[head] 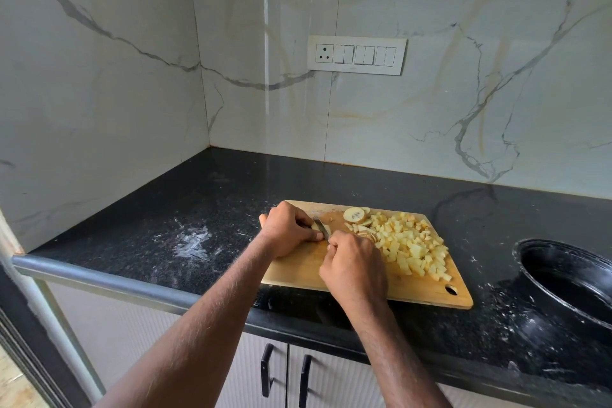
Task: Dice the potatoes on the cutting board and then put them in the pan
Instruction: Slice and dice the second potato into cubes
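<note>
While hands (331,248) chop, black pan (543,253) beside board (298,270)

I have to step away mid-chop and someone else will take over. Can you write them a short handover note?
Left hand holds a potato piece down on the cutting board. Right hand grips the knife, blade on that piece.
Done: a large pile of diced potato on the board's right side.
Left: dice the held piece and the round slices at the far edge, then move everything into the black pan on the right, which shows no potato yet.
</note>
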`<state>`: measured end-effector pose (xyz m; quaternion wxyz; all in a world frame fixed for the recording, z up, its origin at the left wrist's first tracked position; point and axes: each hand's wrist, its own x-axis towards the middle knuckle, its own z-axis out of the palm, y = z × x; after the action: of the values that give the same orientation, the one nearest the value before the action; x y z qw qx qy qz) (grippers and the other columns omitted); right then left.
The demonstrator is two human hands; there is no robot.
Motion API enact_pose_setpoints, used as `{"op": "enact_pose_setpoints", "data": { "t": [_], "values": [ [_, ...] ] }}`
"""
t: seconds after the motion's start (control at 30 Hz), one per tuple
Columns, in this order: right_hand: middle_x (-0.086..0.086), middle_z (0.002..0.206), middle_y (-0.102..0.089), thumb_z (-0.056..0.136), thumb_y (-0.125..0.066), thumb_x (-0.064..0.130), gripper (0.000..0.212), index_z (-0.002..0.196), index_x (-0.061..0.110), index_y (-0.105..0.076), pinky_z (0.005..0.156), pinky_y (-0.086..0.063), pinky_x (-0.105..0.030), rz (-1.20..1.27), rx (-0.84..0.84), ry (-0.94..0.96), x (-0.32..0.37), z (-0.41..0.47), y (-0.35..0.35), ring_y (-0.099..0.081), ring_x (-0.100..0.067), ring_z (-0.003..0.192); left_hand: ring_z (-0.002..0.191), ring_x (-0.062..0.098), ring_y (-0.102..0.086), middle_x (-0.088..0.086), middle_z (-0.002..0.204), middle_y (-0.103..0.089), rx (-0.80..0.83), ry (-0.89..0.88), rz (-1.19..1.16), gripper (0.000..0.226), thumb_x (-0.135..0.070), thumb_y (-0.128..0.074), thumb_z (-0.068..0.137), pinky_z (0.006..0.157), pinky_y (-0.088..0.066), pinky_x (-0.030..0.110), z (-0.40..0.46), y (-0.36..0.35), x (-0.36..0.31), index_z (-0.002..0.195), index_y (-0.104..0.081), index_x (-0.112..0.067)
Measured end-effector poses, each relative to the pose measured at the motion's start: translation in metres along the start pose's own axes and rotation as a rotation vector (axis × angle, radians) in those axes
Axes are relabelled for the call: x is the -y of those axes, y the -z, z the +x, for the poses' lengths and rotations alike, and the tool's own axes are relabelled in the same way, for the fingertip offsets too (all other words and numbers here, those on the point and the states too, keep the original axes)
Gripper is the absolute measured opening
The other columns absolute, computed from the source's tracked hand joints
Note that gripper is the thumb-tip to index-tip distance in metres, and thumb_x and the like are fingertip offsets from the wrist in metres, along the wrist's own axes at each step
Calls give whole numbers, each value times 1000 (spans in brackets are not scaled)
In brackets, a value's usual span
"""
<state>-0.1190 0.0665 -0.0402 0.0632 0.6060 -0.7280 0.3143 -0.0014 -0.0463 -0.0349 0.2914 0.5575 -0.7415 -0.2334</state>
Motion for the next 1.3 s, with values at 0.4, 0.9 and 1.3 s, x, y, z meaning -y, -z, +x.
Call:
{"op": "enact_pose_setpoints", "data": {
  "t": [0.4,0.9,1.3],
  "values": [
    [8,85,-66,94,-61,23,8,98,24,-68,51,-40,-18,9,39,-10,-2,8,0,-56,-7,71,99,10,-56,-14,100,-72,4,14,-2,30,-42,-86,73,96,-32,42,-1,1,-3,98,-80,-27],
    [-3,117,-67,98,-48,10,30,124,16,-59,82,-49,-38,-226,105,276,9,8,7,-66,-25,100,99,12,-60,-14,99,-75,-45,-2,19,10,-30,-78,82,100,-30,39,-8,1,-4,91,-81,-30],
    [2,105,-71,92,-59,14,24,113,17,-69,70,-58,-32,-67,-16,41,-3,1,-1,-67,-18,86,108,11,-59,-12,106,-74,-112,-59,132,27,-44,-76,84,95,-27,35,-16,-3,-6,108,-77,-33]
  ]
}}
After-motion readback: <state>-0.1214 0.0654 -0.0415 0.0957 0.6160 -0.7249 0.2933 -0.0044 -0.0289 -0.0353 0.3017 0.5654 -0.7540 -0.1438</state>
